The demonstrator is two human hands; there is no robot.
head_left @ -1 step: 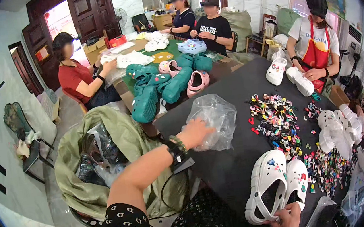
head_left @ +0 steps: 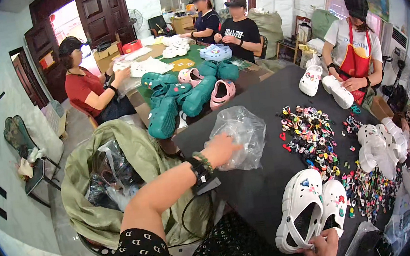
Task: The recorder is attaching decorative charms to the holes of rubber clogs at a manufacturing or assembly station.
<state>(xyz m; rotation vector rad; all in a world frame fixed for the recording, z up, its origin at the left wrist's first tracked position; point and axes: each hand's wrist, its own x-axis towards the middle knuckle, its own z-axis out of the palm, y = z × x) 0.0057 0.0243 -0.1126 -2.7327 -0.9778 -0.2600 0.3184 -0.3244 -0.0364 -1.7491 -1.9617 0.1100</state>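
Observation:
My left hand (head_left: 222,152) reaches across to a crumpled clear plastic bag (head_left: 247,128) on the black table, its fingers curled on the bag's near side; part of the fingers is hard to make out. At the near edge, my right hand (head_left: 324,249) pinches the heel end of a pair of white clogs (head_left: 298,199). They lie side by side, toes pointing away from me, with small colourful charms on their uppers. Beyond and right of them spreads a pile of loose, multicoloured shoe charms (head_left: 312,138).
Dark green clogs (head_left: 163,117) and a pink clog (head_left: 223,93) sit at the far left. A green sack (head_left: 83,187) holding bagged items stands left of my arm. Wrapped white clogs (head_left: 376,145) lie at right. A person in a red apron (head_left: 352,63) handles white clogs opposite; several others sit farther back.

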